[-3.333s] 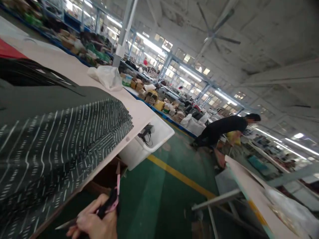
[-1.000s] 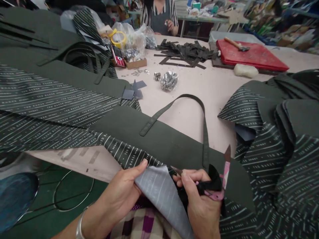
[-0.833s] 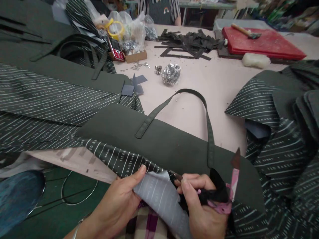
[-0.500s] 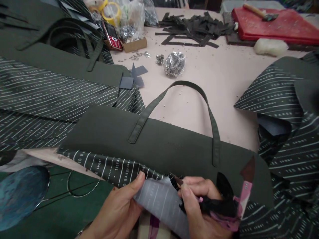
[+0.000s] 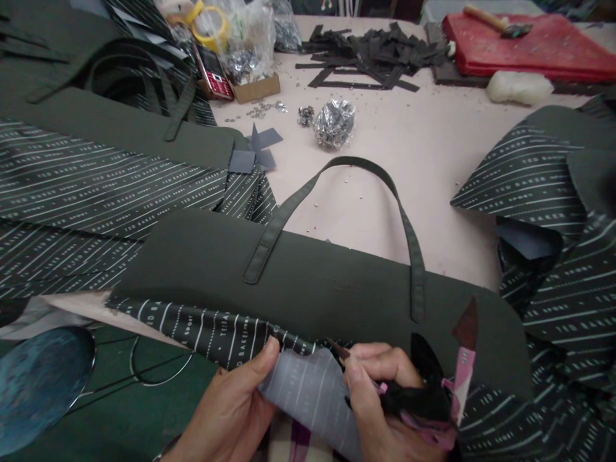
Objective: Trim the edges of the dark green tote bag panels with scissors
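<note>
A dark green bag panel (image 5: pixel 308 276) with a strap handle (image 5: pixel 359 163) lies before me, its near edge folded over striped, printed lining fabric (image 5: pixel 219 330). My left hand (image 5: pixel 240 391) is closed on the lining's edge, thumb on top, beside a greyish flap (image 5: pixel 312 391) that hangs between my hands. My right hand (image 5: pixel 385 398) pinches a pointed brown tip (image 5: pixel 338 350) against the lining near the panel's edge. From the same hand sticks out a pink-handled blade (image 5: pixel 466 333) with black wrapping around it; how the two parts join is hidden.
Stacked bag pieces (image 5: pixel 115 173) lie at left, more striped fabric (image 5: pixel 524 173) at right. Farther back are a bag of small metal parts (image 5: pixel 335 124), dark strips (image 5: pixel 375 54), a red pad (image 5: pixel 524 51) with a hammer (image 5: pixel 498 24), and a phone (image 5: pixel 214 74). A blue stool (image 5: pixel 45 385) stands lower left.
The pink-handled blade has tipped and shifted slightly left with my right hand. The view has moved a little; both hands keep their hold and the fabric lies nearly the same.
</note>
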Tool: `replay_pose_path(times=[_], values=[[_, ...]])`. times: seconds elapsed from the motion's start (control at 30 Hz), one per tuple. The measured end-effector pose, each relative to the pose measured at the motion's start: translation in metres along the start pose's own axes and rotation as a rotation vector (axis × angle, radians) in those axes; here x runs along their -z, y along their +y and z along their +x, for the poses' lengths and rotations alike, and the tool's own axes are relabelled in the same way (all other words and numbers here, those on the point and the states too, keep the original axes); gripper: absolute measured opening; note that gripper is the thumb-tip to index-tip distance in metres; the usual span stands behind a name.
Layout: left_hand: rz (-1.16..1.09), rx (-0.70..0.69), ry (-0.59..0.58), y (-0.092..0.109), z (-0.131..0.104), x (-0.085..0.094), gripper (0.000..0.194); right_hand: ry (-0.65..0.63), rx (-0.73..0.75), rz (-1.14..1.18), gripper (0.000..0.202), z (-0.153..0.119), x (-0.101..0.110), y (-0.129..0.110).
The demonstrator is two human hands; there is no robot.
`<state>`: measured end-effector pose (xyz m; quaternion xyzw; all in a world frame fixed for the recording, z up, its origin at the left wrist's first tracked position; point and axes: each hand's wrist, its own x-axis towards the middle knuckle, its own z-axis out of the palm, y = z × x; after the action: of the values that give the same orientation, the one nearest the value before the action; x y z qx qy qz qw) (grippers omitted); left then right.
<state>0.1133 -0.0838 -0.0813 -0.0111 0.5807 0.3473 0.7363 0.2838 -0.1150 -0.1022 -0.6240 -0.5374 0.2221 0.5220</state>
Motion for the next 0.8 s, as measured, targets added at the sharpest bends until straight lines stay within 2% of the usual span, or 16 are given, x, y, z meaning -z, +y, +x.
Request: replay_pose_path(times=[0.23, 0.33, 0.53, 0.8], values=[[0.0, 0.026, 0.017, 0.001, -0.005, -0.006, 0.044, 0.036, 0.049, -0.104, 0.017, -0.002, -0.008, 0.0], [-0.004, 0.032, 0.016, 0.002, -0.004, -0.007, 0.037, 0.054, 0.042, -0.067, 0.017, -0.005, -0.006, 0.003], [-0.061, 0.041, -0.068, 0.0, 0.001, -0.004, 0.027, 0.054, -0.024, 0.045, 0.022, -0.006, 0.006, 0.01], [-0.045, 0.047, -0.052, 0.0, -0.002, -0.002, 0.027, 0.013, 0.002, 0.048, 0.022, -0.002, 0.005, 0.007]])
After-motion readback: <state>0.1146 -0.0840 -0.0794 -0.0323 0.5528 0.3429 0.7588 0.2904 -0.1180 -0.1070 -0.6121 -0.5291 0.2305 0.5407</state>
